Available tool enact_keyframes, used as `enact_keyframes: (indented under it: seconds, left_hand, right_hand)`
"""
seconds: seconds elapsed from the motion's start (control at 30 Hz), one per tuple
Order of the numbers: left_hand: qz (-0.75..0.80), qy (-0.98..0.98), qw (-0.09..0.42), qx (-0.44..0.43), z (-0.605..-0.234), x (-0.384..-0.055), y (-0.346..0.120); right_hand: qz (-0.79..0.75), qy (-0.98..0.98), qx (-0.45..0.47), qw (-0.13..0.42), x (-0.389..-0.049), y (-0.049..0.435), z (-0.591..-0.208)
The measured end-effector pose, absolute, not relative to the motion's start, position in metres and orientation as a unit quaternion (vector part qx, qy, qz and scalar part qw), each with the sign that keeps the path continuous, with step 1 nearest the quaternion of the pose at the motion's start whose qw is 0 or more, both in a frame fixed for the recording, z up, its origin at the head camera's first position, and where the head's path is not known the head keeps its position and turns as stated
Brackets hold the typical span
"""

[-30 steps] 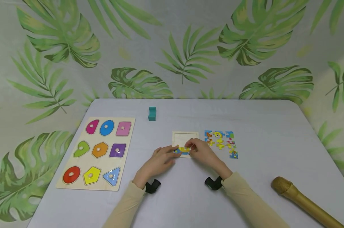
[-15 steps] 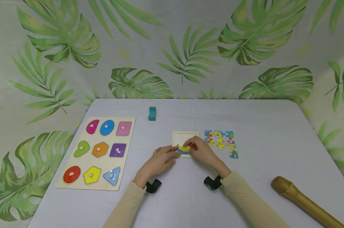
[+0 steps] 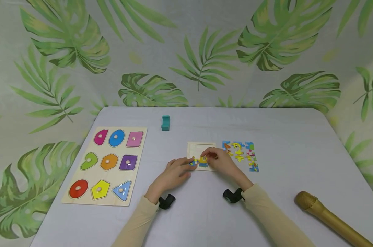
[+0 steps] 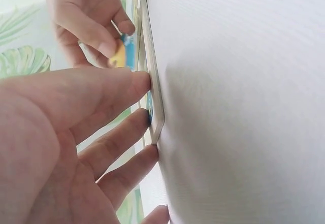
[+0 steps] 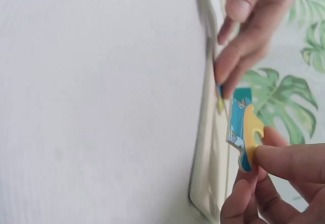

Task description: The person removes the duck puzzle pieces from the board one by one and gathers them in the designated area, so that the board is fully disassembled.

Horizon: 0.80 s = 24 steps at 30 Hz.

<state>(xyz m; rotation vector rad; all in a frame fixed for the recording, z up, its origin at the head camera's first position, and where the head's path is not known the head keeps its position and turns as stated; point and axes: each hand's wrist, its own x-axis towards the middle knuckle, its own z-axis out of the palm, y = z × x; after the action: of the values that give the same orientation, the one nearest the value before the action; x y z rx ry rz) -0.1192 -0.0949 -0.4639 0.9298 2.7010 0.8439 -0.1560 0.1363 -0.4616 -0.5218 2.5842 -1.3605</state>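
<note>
A small wooden puzzle tray (image 3: 201, 144) lies mid-table. My left hand (image 3: 174, 173) rests at its near left corner, fingers extended. Its fingertips touch the rim and a blue-and-yellow jigsaw piece (image 3: 192, 163) lying in that corner. Between thumb and fingers, my right hand (image 3: 221, 164) pinches another jigsaw piece (image 5: 246, 127), blue with a yellow band. That piece is tilted and raised over the tray's near side, apart from the corner piece in the right wrist view. The tray's near right corner is partly behind the right hand in the head view.
Several loose jigsaw pieces (image 3: 239, 157) lie in rough columns right of the tray. A peg board (image 3: 93, 175) with coloured shapes covers the left side. A teal block (image 3: 165, 123) stands behind, and a gold microphone (image 3: 323, 216) lies at the front right.
My right hand has lifted its jigsaw piece off the tray bottom and shifted slightly right, opening a gap beside the corner piece. My left hand stays put.
</note>
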Motion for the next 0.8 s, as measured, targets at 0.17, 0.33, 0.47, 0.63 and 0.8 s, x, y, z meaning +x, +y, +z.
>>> enact_keyframes:
  seconds: [0.17,0.33,0.47,0.63,0.8]
  left_hand:
    - [0.283,0.904,0.083,0.309,-0.464,-0.119,-0.095]
    - [0.287,0.904,0.085,0.306,-0.463,-0.118,-0.094]
    - [0.29,0.903,0.086,0.304,-0.462,-0.117,-0.094]
    - [0.294,0.902,0.084,0.305,-0.463,-0.117,-0.094]
    - [0.296,0.901,0.083,0.307,-0.464,-0.118,-0.095]
  right_hand:
    - [-0.467,0.866,-0.157,0.086,-0.157,0.157,-0.458]
    - [-0.469,0.869,-0.136,0.08,-0.155,0.184,-0.455]
    - [-0.458,0.877,-0.121,0.08,-0.151,0.204,-0.451]
    - [-0.438,0.89,-0.104,0.075,-0.145,0.225,-0.45]
    - [-0.43,0.894,-0.099,0.073,-0.141,0.238,-0.455]
